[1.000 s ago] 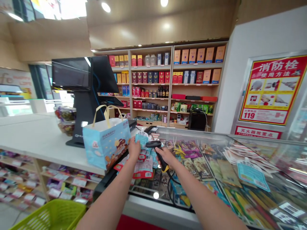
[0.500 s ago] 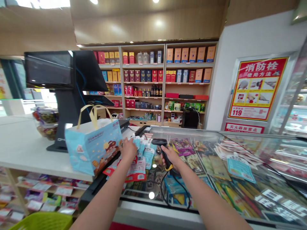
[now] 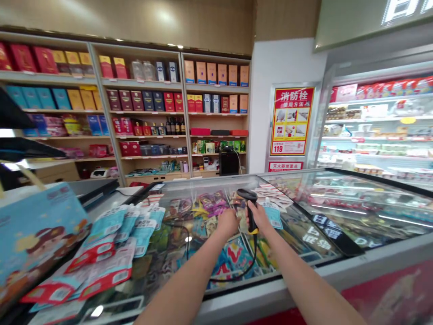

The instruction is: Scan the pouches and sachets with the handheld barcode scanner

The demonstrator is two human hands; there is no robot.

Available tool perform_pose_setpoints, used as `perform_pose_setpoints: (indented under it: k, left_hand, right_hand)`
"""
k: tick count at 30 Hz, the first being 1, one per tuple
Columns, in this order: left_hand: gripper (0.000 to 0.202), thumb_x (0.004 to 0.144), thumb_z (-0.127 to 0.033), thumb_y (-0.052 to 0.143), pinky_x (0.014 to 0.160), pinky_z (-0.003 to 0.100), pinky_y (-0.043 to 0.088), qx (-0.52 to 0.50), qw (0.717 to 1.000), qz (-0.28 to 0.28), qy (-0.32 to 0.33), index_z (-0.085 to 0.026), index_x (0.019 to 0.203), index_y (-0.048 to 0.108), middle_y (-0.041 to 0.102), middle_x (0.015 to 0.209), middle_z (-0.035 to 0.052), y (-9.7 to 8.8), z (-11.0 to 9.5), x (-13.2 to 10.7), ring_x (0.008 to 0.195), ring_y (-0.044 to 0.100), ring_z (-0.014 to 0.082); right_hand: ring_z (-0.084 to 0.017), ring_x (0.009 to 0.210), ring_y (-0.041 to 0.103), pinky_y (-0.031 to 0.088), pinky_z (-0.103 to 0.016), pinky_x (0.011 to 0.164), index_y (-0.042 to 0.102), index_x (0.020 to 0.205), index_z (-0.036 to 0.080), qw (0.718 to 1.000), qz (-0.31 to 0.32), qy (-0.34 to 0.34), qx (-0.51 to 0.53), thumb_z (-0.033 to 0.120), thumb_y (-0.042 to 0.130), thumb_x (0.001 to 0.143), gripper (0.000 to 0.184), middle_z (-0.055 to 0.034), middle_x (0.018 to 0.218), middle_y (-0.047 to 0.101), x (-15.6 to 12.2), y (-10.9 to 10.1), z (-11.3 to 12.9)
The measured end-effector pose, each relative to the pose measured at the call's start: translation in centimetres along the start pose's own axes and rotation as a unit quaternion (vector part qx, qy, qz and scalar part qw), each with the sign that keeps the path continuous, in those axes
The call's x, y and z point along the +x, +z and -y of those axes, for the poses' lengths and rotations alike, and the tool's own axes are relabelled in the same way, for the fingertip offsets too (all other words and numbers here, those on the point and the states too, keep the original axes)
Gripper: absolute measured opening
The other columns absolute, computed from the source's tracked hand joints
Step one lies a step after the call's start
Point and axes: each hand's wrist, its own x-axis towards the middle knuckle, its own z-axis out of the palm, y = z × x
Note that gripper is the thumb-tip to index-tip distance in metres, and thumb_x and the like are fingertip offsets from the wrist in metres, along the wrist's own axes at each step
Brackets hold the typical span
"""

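My right hand point(image 3: 260, 217) is closed around the handle of a black-and-yellow barcode scanner point(image 3: 251, 212), held up over the glass freezer top with its cord hanging down. My left hand point(image 3: 228, 223) is just left of the scanner, above the glass; its fingers point away and are mostly hidden. Beyond the scanner, a light-blue pouch point(image 3: 272, 214) lies beside a spread of white-and-red flat packets point(image 3: 275, 197). At the left, several blue pouches point(image 3: 144, 230) and red-and-white pouches point(image 3: 111, 266) lie in an overlapping pile on the freezer.
A blue paper bag point(image 3: 40, 234) stands at the left edge, on the counter side. Packaged ice creams point(image 3: 211, 203) show beneath the freezer glass point(image 3: 158, 266). Shelves of boxes and bottles point(image 3: 145, 101) line the back wall, and a lit display fridge point(image 3: 375, 119) stands at the right.
The view has turned right. My left hand has left the pouches by the bag and moved right, beside the scanner. My right hand still grips the scanner, now nearer the lone blue pouch.
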Motion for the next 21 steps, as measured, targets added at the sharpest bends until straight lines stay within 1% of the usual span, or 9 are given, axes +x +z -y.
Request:
perform_pose_setpoints:
  k: [2,4,8,10,12,15,17,19,21]
  left_hand:
    - [0.035,0.083,-0.037,0.051,0.095,0.039,0.037,-0.018,1.000,0.010,0.001,-0.014,0.106,0.064,0.062,0.114,0.0161,2.3,-3.2,1.1,0.114,0.052,0.0270]
    - [0.040,0.081,-0.041,0.052,0.097,0.043,0.034,-0.026,1.000,-0.003,-0.009,-0.012,0.105,0.064,0.060,0.116,0.0186,4.1,-5.5,2.0,0.118,0.049,0.0297]
    - [0.038,0.071,-0.044,0.064,0.102,0.048,0.027,-0.047,0.998,-0.017,-0.047,-0.015,0.094,0.068,0.059,0.119,0.0176,5.9,-7.8,3.4,0.117,0.049,0.0313]
    - [0.029,0.071,-0.039,0.065,0.101,0.046,0.028,-0.063,0.995,-0.014,-0.070,-0.017,0.088,0.069,0.061,0.116,0.0151,5.8,-7.7,3.8,0.110,0.054,0.0289]
    - [0.017,0.076,-0.028,0.059,0.097,0.040,0.033,-0.079,0.994,-0.014,-0.080,-0.018,0.085,0.068,0.065,0.107,0.0120,5.3,-7.2,4.0,0.103,0.059,0.0247]
    - [0.022,0.080,-0.020,0.048,0.087,0.032,0.040,-0.087,0.994,-0.011,-0.058,-0.019,0.092,0.067,0.068,0.096,0.0106,4.5,-6.6,3.9,0.097,0.061,0.0221]
    - [0.028,0.080,-0.029,0.050,0.090,0.036,0.040,-0.067,0.996,-0.016,-0.053,-0.017,0.101,0.064,0.066,0.104,0.0136,4.4,-6.8,3.6,0.104,0.058,0.0253]
    - [0.040,0.076,-0.038,0.056,0.098,0.044,0.033,-0.041,0.997,-0.017,-0.059,-0.015,0.108,0.062,0.060,0.116,0.0176,4.8,-7.7,3.4,0.113,0.052,0.0297]
    - [0.045,0.071,-0.039,0.062,0.102,0.050,0.027,-0.028,0.998,0.001,-0.058,-0.014,0.108,0.062,0.056,0.122,0.0200,5.3,-8.8,3.1,0.117,0.048,0.0319]
  right_hand:
    - [-0.011,0.033,0.046,0.040,-0.024,0.033,0.046,0.073,0.021,0.999,-0.026,-0.018,0.018,0.055,0.060,0.072,0.037,0.0052,0.047,0.051,0.1,-2.7,0.3]
    - [-0.011,0.034,0.046,0.040,-0.024,0.032,0.047,0.076,0.022,0.997,-0.050,-0.037,0.040,0.056,0.061,0.071,0.038,0.0054,0.048,0.052,0.2,-5.0,0.5]
    - [-0.011,0.034,0.047,0.039,-0.023,0.031,0.047,0.079,0.021,0.991,-0.092,-0.061,0.076,0.060,0.063,0.067,0.044,0.0057,0.050,0.053,0.1,-7.7,0.7]
    - [-0.012,0.034,0.048,0.039,-0.024,0.031,0.047,0.080,0.021,0.989,-0.102,-0.060,0.090,0.061,0.062,0.068,0.044,0.0054,0.050,0.054,0.1,-8.0,0.7]
    - [-0.012,0.035,0.050,0.040,-0.024,0.031,0.048,0.082,0.021,0.989,-0.096,-0.057,0.096,0.061,0.060,0.071,0.043,0.0048,0.051,0.055,0.2,-8.0,0.7]
    - [-0.013,0.035,0.051,0.039,-0.023,0.031,0.049,0.083,0.022,0.992,-0.075,-0.051,0.090,0.058,0.059,0.074,0.039,0.0045,0.051,0.056,0.3,-7.8,0.6]
    - [-0.013,0.034,0.050,0.038,-0.023,0.030,0.049,0.083,0.022,0.993,-0.070,-0.051,0.086,0.057,0.059,0.074,0.038,0.0045,0.050,0.055,0.3,-7.6,0.7]
    - [-0.012,0.033,0.049,0.037,-0.023,0.029,0.048,0.082,0.022,0.992,-0.073,-0.050,0.089,0.058,0.059,0.073,0.039,0.0049,0.049,0.054,0.3,-7.6,0.8]
    - [-0.012,0.033,0.048,0.037,-0.022,0.029,0.048,0.081,0.022,0.991,-0.080,-0.045,0.093,0.059,0.061,0.070,0.041,0.0059,0.048,0.053,0.3,-7.6,0.9]
